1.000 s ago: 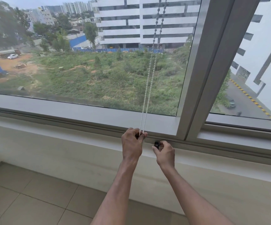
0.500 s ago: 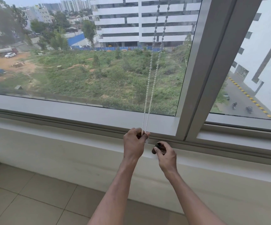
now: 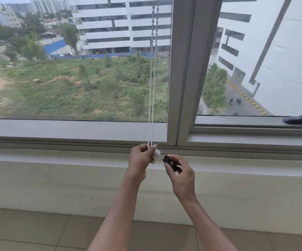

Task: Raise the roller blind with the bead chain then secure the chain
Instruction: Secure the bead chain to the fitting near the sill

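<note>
A white bead chain (image 3: 151, 98) hangs in two strands down the window pane, just left of the grey mullion (image 3: 184, 69). My left hand (image 3: 140, 160) grips the bottom of the chain at sill height, and a small white piece (image 3: 157, 152) sticks out by its thumb. My right hand (image 3: 180, 172) pinches a small black clip-like piece (image 3: 170, 163) a short way right of the left hand, apart from the chain. The roller blind itself is out of view above.
The grey window frame and white sill ledge (image 3: 56, 154) run across in front of me. A dark window handle (image 3: 300, 119) lies on the right pane's lower frame. Beige floor tiles (image 3: 29, 230) spread below the wall.
My right hand has drawn away from the frame to the right and down, with the black piece now plainly showing. The white piece has appeared at my left hand. The camera has shifted right.
</note>
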A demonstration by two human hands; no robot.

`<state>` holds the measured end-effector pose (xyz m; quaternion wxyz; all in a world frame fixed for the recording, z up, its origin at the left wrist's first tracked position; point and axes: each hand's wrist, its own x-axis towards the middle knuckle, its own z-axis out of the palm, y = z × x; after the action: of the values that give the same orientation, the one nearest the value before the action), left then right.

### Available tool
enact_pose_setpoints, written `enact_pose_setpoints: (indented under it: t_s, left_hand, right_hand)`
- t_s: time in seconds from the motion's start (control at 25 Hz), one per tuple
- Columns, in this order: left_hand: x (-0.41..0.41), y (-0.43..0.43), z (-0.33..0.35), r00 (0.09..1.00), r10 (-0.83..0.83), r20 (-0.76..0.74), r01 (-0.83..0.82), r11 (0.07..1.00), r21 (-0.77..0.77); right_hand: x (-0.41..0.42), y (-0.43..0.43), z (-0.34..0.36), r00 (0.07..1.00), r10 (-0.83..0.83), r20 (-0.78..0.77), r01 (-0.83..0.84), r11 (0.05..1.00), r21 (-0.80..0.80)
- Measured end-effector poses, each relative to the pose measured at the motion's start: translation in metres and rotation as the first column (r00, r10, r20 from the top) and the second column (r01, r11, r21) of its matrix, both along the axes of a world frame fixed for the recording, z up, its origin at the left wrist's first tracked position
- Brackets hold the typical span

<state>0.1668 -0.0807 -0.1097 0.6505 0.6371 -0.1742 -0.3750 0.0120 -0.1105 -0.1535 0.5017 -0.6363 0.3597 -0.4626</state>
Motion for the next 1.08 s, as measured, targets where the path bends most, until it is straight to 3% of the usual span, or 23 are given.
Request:
enact_pose_setpoints:
  t_s: [0.32, 0.64, 1.08]
  left_hand:
    - [-0.031, 0.003, 0.007, 0.999, 0.022, -0.034, -0.020, 0.998, 0.064]
    - [-0.042, 0.011, 0.011, 1.000, 0.021, 0.003, -0.021, 0.997, 0.073]
    - [-0.040, 0.016, 0.008, 0.999, 0.032, 0.042, -0.035, 0.995, 0.088]
  right_hand:
    - [-0.029, 0.006, 0.010, 0.998, 0.017, 0.058, -0.008, 0.986, -0.165]
    - [-0.039, 0.005, 0.015, 0.999, 0.035, 0.014, -0.030, 0.961, -0.274]
    - [-0.034, 0.010, 0.014, 1.000, 0.029, 0.001, -0.028, 0.974, -0.226]
